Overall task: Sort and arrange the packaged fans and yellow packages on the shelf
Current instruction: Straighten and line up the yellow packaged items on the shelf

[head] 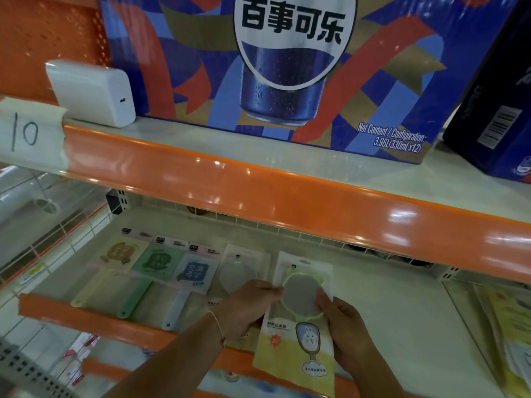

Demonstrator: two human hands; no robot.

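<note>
A clear-and-yellow packet with a green-rimmed round mirror (pixel 301 320) is pinched at its left edge by the left hand (pixel 247 307) and gripped at its right edge by the right hand (pixel 344 331), overhanging the orange shelf lip (pixel 94 317) (bare shelf to its right); three packaged flat fans (pixel 149 271) lie left

Glossy orange plastic shelf edge strip (pixel 287 191); matt pale shelf board (pixel 402 311). Printed glossy cardboard drink carton (pixel 273 67). Smooth white plastic charger block (pixel 92 93). Clear, shiny plastic-film mirror package (pixel 301 326) w/ paper insert. 3 matt plastic fans (pixel 143 271) in film.
</note>
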